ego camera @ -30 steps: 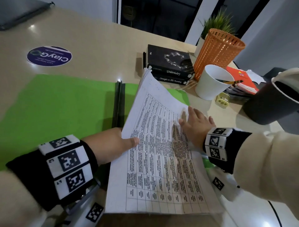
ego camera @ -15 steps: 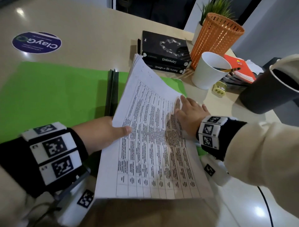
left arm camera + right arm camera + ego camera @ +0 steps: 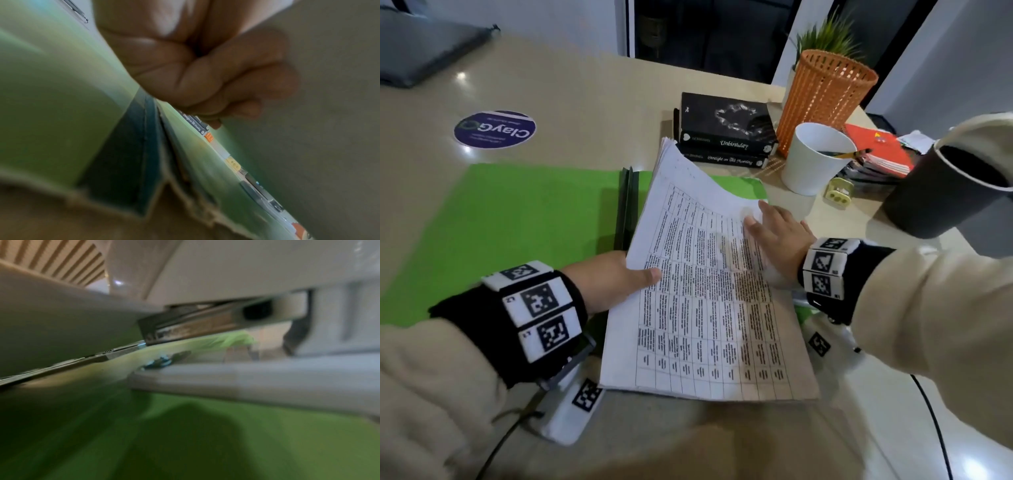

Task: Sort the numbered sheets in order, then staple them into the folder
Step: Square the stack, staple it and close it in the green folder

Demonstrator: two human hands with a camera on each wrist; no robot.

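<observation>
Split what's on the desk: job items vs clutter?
Job: stack of sheets, gripped at its edge by the left hand, right hand flat on top; green folder open beneath.

Clutter: black books, orange basket, white cup, dark cup, red notebooks, round sticker.

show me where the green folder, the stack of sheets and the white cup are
green folder [image 3: 517, 219], head view, bare left flap
stack of sheets [image 3: 705, 308], head view, middle of the top printed page
white cup [image 3: 808, 168], head view, outer wall

Cream sleeves [image 3: 928, 308], black marker-tagged wristbands [image 3: 534, 308]
</observation>
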